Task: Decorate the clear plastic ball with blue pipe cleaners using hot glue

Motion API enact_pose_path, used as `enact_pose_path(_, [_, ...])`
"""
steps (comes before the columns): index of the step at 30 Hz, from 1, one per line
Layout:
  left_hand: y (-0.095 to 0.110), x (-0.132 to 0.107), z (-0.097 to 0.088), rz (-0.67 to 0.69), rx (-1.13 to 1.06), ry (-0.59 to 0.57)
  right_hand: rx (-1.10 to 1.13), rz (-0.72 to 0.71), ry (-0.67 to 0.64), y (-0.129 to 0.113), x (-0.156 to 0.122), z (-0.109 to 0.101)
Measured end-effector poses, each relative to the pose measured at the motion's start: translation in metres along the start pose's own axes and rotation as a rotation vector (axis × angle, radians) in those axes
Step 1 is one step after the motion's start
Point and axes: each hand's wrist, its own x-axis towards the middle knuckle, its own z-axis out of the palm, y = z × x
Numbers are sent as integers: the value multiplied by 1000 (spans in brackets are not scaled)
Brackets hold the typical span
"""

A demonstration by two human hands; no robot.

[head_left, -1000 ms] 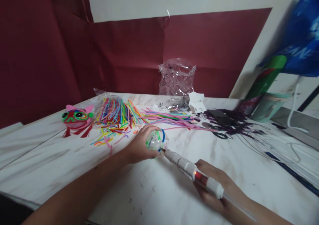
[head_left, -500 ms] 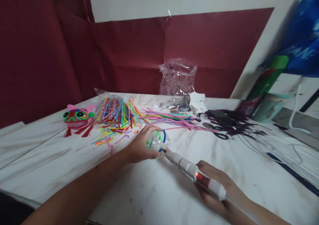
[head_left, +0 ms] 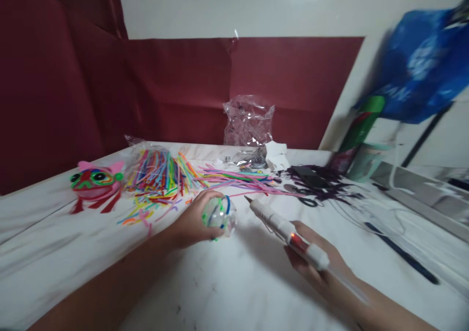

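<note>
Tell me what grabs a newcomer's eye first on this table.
The heap of bright pipe cleaners spread across the far left of the marble table, with a pink and red frog-eyed figure beside it. Nearer, the left hand cups a clear ball, and the right hand holds a white pen-shaped glue gun, its tip apart from the ball.

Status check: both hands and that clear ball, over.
Left hand grips clear ball. Right hand holds glue pen, tip off ball. Loose colored stems behind.
</note>
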Motion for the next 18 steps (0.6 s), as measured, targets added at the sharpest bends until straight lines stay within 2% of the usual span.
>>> enact_pose_path(1, [0, 1, 0, -30, -2, -3, -63, -13, -30, 9, 4, -6])
enact_pose_path(5, [0, 3, -1, -83, -48, 6, -425, -181, -435, 50, 19, -32])
enact_pose_path(8, [0, 4, -1, -85, -39, -1, -508, -203, -599, 80, 23, -41])
enact_pose_path(11, [-3, 3, 0, -59, -64, 2, -497, -193, -615, 98, 20, -47])
enact_pose_path(14, [-4, 3, -1, -73, -80, 0, -323, -215, -638, 103, 17, -55])
enact_pose_path(16, [-2, 4, -1, -91, -63, -8, -172, -91, -550, 106, 20, -59])
enact_pose_path(18, [0, 5, -2, -89, -46, -17, -136, 150, -368, 114, 33, -55])
